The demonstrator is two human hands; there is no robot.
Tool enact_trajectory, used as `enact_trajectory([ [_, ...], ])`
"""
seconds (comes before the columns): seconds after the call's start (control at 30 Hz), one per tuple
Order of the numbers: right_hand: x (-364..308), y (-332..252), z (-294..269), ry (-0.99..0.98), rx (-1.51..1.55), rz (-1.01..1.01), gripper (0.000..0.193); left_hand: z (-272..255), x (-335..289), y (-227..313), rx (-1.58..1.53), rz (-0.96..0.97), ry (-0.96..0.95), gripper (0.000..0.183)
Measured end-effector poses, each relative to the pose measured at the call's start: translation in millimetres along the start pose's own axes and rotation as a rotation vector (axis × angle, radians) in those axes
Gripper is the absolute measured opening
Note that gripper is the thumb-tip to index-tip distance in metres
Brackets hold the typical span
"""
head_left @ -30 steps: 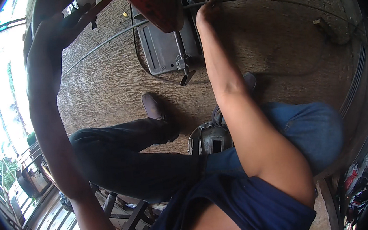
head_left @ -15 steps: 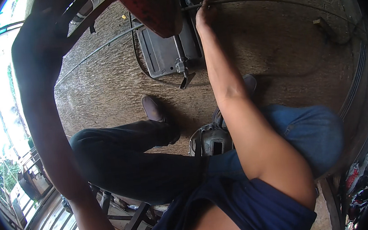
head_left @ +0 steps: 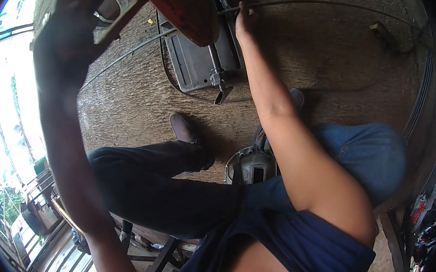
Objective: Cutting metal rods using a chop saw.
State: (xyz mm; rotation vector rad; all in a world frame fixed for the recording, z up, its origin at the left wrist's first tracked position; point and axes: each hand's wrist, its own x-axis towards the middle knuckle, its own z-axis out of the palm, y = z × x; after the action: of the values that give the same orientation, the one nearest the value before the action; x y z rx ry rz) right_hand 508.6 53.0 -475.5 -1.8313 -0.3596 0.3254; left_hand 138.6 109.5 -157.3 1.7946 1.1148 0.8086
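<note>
A cut-off saw stands ahead of me, its red blade guard (head_left: pixel 181 13) hanging over a dark grey base (head_left: pixel 187 60). At the upper left my left hand (head_left: pixel 73 19) is dark and closed at the saw's handle, its fingers mostly hidden. A long thin metal rod (head_left: pixel 315 0) crosses the saw beneath the guard and runs out to both sides. Just right of the base, my right hand (head_left: pixel 244 22) is closed on this rod. The saw's threaded clamp screw (head_left: pixel 215 60) points toward me, with a small crank at its end.
A welding helmet (head_left: pixel 252 167) lies between my legs. A short block (head_left: pixel 384 33) is on the rough brown floor at the right. Several thin rods (head_left: pixel 419 95) lie along the right side, near a heap of scraps (head_left: pixel 432 210). Metal bars (head_left: pixel 68 271) stand at lower left.
My left hand and forearm have shifted right, and the red guard has moved slightly right and down with them. My right hand stays on the rod, almost unmoved.
</note>
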Motion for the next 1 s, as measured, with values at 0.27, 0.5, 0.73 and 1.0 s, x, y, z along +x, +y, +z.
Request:
enact_trajectory([
  [0.27, -186.9, -98.6, 96.8, -0.386, 0.322, 0.263, 0.036, -53.3, -112.5, 126.6, -0.208, -0.304, 0.27, 0.03],
  [0.5, -181.7, -73.8, 109.9, -0.298, 0.513, 0.139, 0.036, -58.6, -125.9, 93.3, -0.836, -0.282, 0.046, 0.031],
  [0.73, -179.4, -71.3, 107.2, -0.336, 0.308, 0.06, 0.039, -19.3, -138.5, 102.0, -0.517, -0.379, 0.259, 0.018],
  [1.0, -177.0, -64.8, 113.7, -0.412, 0.119, 0.119, 0.05, -19.1, -148.1, 92.1, -0.51, -0.441, 0.284, 0.02],
])
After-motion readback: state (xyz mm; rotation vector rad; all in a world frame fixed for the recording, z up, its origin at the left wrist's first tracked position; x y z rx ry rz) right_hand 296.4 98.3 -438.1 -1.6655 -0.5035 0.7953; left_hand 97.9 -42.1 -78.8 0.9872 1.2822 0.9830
